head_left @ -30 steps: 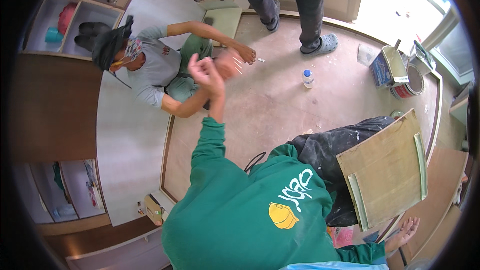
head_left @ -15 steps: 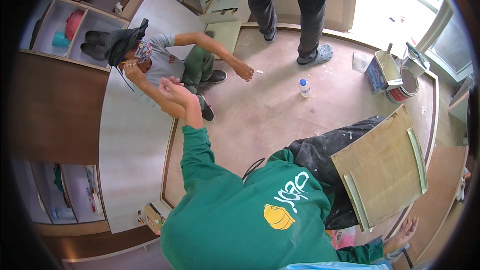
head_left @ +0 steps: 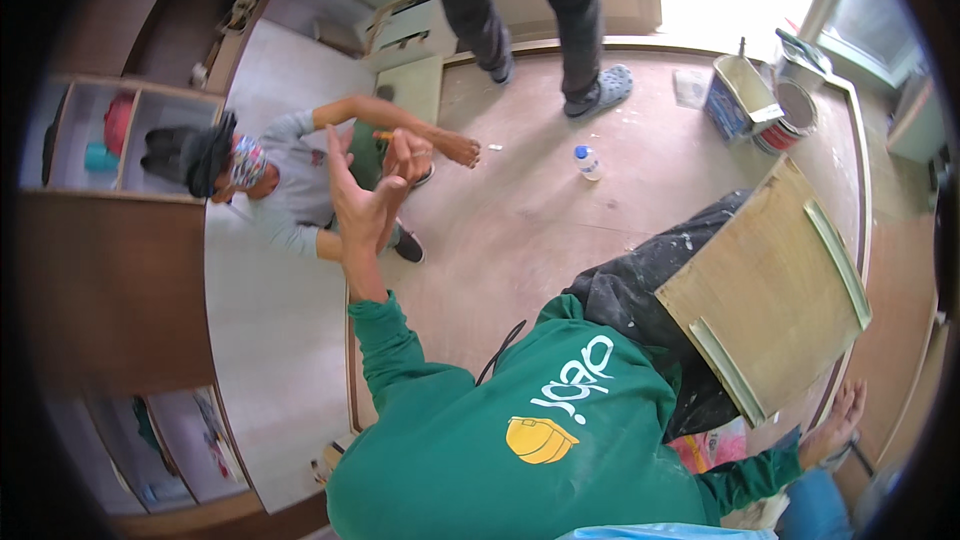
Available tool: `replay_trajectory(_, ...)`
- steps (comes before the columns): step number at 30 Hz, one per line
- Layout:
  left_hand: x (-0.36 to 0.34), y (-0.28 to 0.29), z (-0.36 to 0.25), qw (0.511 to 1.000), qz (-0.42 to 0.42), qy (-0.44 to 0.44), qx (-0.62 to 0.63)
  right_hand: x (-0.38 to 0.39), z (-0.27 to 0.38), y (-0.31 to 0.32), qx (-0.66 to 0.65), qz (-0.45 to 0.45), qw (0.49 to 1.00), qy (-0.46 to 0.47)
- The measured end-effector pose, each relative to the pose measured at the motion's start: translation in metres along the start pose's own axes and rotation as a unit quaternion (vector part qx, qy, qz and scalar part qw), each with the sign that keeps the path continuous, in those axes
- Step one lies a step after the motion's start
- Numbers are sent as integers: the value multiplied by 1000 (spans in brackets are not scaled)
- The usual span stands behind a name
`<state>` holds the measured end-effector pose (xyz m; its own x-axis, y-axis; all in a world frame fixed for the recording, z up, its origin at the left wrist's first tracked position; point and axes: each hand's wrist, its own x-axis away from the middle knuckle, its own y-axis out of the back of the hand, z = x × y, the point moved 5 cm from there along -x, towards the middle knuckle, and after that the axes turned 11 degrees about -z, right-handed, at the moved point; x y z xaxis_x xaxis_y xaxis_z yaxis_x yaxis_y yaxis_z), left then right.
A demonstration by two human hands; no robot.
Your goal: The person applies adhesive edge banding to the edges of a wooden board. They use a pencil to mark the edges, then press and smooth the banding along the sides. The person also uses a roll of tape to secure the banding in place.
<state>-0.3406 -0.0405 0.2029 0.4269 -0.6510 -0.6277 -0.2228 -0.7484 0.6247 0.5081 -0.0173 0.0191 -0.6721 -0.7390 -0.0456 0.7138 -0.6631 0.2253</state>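
The board (head_left: 765, 290), seen from the head camera, lies across the wearer's dark trousers (head_left: 645, 265), a pale strip (head_left: 727, 370) along one side and a matching strip (head_left: 838, 262) along the other; the lap appears to serve as its rest, leaving both hands free of its weight. The left hand (head_left: 362, 195) is raised at the end of a bent arm, fingers straight and upward, thumb spread wide, palm empty, perhaps in gesture. Just beyond it a seated co-worker (head_left: 290, 170) lifts a hand (head_left: 408, 158) near a small orange item (head_left: 382, 135); whether the two hands touch cannot be told. The right hand (head_left: 838, 427) reaches out low to the other side, palm turned up, fingers loosely apart around nothing visible, near the board's lower corner but clear of it. A capped bottle (head_left: 588, 164) stands on the floor (head_left: 500, 215) between the wearer and a standing person's legs (head_left: 580, 30), while a blue tub (head_left: 738, 105) and a bucket (head_left: 797, 112) sit together by the floor's edge, probably to keep the middle free.
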Motion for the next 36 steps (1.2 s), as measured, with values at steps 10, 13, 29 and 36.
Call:
replay_trajectory(10,12,-75,29,986,-119,63,101,71,66,-27,-39,-88,995,0)
replay_trajectory(13,13,-104,-67,984,-106,-19,142,105,97,-56,-128,-68,989,21)
replay_trajectory(29,140,-299,-457,640,422,-464,444,208,95,-68,-47,-71,995,-53)
replay_trajectory(36,115,-450,-493,610,665,-378,207,243,-9,-35,-155,-174,937,-259)
